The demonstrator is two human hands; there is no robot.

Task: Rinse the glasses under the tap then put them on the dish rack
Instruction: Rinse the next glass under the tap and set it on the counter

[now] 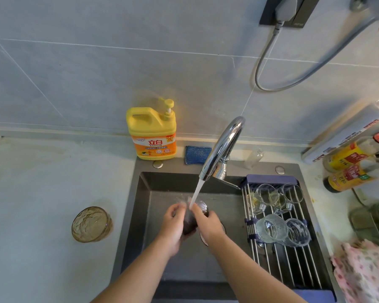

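Fingers (177, 207) of left hand (170, 228) and right hand (208, 224) clasp a glass (188, 226) over dark sink (144, 204); pale counter (42, 193), grey tiled wall (96, 62).

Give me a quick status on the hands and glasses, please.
Left hand and right hand both grip a glass under the running tap. Amber glass sits on the counter. Rack part full, near end free. Nothing in the way.

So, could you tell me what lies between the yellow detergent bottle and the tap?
The head view shows a blue scrubbing cloth between the detergent bottle and the tap.
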